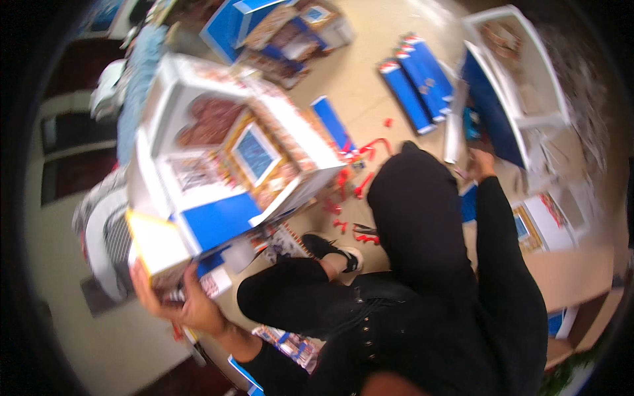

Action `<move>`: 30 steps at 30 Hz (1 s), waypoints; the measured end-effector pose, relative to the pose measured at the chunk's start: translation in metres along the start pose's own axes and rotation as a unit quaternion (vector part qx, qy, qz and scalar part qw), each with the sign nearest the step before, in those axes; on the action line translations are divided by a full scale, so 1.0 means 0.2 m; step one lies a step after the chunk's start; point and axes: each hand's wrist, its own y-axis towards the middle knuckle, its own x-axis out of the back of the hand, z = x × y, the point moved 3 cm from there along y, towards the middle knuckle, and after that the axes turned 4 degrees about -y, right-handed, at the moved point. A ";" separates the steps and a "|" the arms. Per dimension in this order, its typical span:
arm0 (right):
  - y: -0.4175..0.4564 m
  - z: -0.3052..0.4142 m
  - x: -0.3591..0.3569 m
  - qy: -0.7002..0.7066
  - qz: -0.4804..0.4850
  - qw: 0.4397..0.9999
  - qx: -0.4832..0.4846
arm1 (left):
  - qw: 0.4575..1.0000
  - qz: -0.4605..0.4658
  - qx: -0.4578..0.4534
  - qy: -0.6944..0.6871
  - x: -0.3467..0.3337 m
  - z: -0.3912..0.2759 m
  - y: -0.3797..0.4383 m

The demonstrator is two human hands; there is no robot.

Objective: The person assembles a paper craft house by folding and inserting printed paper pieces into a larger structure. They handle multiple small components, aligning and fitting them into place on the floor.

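Note:
My left hand [190, 307] grips the lower corner of a large printed cardboard structure [161, 247], with the thumb on one side and fingers on the other. The structure is tilted, with white inner walls, a blue panel [218, 218] and a printed blue window [255, 153]. On the other side, my right hand [481, 166] is lowered beside a dark blue board [488, 109] and a white strip [453, 123]. Its fingers are bent near a small pinkish thing; blur hides whether they hold it.
Red plastic pieces [366, 183] lie scattered on the floor by a dark-handled tool [365, 229]. Several blue cardboard pieces [421, 84] lie ahead. Another printed structure [292, 44] stands at the top. An open brown carton [569, 277] is at right; a white chair [106, 237] is at left.

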 end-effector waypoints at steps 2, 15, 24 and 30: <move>-0.03 0.02 -0.02 0.222 -0.047 0.973 -0.045 | 0.999 0.009 -0.026 0.026 0.00 -0.01 0.03; -1.44 2.41 0.30 0.276 0.376 0.784 0.409 | 0.995 -0.009 -0.056 0.081 0.02 -0.04 0.04; -1.99 2.79 -0.04 0.258 0.602 0.653 0.380 | 0.995 -0.037 -0.056 0.070 0.02 -0.03 0.05; -2.01 2.80 -0.10 0.251 0.606 0.666 0.356 | 0.995 -0.054 -0.055 0.071 0.01 -0.03 0.04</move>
